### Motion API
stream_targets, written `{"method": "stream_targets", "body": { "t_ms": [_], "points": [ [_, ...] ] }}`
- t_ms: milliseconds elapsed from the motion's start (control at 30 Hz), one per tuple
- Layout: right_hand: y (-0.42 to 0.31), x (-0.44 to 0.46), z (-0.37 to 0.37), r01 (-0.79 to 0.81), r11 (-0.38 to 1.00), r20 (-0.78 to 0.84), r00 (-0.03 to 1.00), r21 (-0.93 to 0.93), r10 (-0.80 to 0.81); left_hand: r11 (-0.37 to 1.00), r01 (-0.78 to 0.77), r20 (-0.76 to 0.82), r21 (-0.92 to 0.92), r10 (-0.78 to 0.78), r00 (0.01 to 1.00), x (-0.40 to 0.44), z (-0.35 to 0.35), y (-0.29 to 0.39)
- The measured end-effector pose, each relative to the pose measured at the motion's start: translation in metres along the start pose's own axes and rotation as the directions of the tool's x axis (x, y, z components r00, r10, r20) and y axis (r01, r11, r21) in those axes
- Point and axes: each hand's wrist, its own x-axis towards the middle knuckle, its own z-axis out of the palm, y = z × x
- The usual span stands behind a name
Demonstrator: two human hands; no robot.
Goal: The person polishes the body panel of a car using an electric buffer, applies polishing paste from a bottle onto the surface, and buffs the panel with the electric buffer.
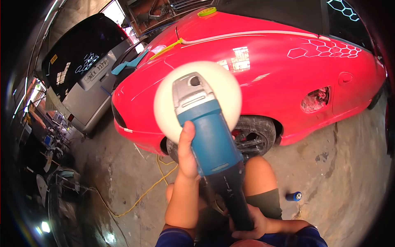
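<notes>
A blue and black power polisher [212, 138] with a silver head and a round cream pad [164, 99] fills the middle of the view. My left hand [188, 154] is wrapped round the blue body from its left side, thumb on top. Lower down, my right hand [253, 224] grips the black rear handle. Behind the pad is the red car [271, 90], its front fender and hood partly hidden by the pad. Whether the pad touches the paint cannot be told.
A silver van [92, 88] stands at the left. A yellow cord [140, 197] runs over the concrete floor. Right of my knee lies a small blue cylinder [293, 196]. A light-blue cloth [128, 65] hangs near the hood, and a yellow-green round object [207, 11] rests on the car.
</notes>
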Motion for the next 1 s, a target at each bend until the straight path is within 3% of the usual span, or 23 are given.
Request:
{"method": "stream_targets", "body": {
  "t_ms": [133,200,400,467,500,567,667,833,933,1000],
  "points": [
    [-0.003,-0.023,-0.009,0.020,1.000,-0.098,0.995,0.020,-0.018,0.977,-0.018,0.059,0.212,0.005,0.998,0.021,0.019,-0.027],
    [-0.004,-0.033,-0.014,0.069,0.997,-0.145,0.987,-0.031,-0.073,0.976,0.003,0.092,0.219,-0.024,0.995,0.032,0.032,-0.045],
    [0.008,-0.064,-0.037,0.182,0.978,-0.301,0.943,0.102,-0.145,0.983,0.038,0.206,0.182,-0.076,0.976,0.061,0.110,-0.073],
    [0.005,-0.067,-0.037,0.298,0.892,-0.378,0.912,0.341,-0.160,0.983,0.047,0.234,0.177,-0.089,0.968,0.071,0.130,-0.090],
    [0.002,-0.068,-0.037,0.352,0.822,-0.417,0.895,0.447,-0.157,0.973,0.156,0.248,0.171,-0.196,0.949,0.073,0.133,-0.092],
    [-0.007,-0.069,-0.038,0.359,0.809,-0.416,0.895,0.466,-0.157,0.963,0.266,0.314,0.052,-0.269,0.911,0.077,0.139,-0.106],
    [-0.005,-0.066,-0.039,0.376,0.788,-0.399,0.899,0.488,-0.182,0.938,0.346,0.315,0.022,-0.335,0.888,0.075,0.142,-0.110],
    [0.034,-0.059,-0.045,0.321,0.868,-0.259,0.937,0.379,-0.233,0.950,0.309,0.326,0.047,-0.307,0.894,0.067,0.122,-0.098],
    [0.026,-0.043,-0.033,0.339,0.869,-0.318,0.921,0.361,-0.227,0.959,0.284,0.320,0.013,-0.273,0.907,0.061,0.096,-0.091],
    [0.028,-0.039,-0.033,0.265,0.906,-0.301,0.939,0.331,-0.164,0.965,0.262,0.342,-0.008,-0.244,0.908,0.060,0.074,-0.085]
  ]
}}
